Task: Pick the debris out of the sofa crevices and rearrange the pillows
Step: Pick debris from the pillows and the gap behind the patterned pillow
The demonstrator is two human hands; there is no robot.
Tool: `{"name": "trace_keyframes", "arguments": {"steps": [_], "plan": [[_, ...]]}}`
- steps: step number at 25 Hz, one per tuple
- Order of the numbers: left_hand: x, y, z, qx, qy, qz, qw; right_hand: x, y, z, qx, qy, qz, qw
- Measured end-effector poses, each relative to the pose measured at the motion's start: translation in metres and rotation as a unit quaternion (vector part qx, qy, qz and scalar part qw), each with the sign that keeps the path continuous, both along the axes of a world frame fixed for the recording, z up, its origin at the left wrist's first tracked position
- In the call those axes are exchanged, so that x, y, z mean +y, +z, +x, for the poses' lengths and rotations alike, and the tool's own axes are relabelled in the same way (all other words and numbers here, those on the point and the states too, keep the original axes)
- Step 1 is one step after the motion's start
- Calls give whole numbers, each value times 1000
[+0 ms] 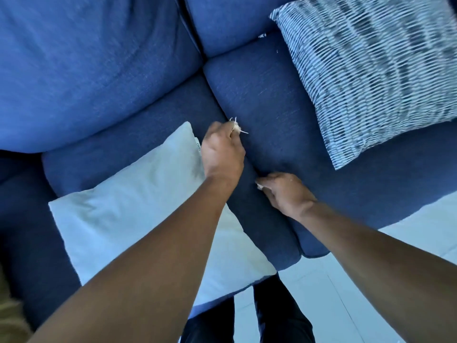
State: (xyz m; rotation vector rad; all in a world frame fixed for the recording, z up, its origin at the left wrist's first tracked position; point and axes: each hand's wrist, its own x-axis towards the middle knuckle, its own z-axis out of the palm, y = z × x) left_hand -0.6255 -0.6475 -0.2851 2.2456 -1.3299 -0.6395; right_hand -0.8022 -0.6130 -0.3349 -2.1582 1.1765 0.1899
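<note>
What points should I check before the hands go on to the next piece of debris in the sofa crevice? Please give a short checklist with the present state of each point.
1. Left hand holds collected debris securely: ok, pale threads stick out of its curled fingers.
2. Right hand has a piece pinched at the crevice between the seat cushions: ok, something pale shows at its fingertips.
3. Crevice fully clean: cannot tell, the hands hide part of it.
4. White scrap at the back crevice removed: not ok.
5. White pillow and patterned pillow rearranged: not ok, both lie askew.
</note>
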Motion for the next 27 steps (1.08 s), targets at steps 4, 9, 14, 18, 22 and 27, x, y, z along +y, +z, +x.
{"name": "trace_keyframes", "arguments": {"steps": [4,9,14,18,22,27], "plan": [[36,57,4,41,37,-27,998,24,69,4,-99,-169,-11,980],[77,130,12,64,83,-39,994,41,157,9,-148,-260,33,954],[112,188,29,57,139,-94,984,44,228,32,-209,-230,-45,949],[147,220,49,29,198,-126,972,45,259,55,-202,-172,-27,964],[205,248,76,-16,226,-132,965,66,294,93,-220,-129,15,967],[305,268,105,-30,306,-139,942,133,322,155,-250,-74,85,962]]}}
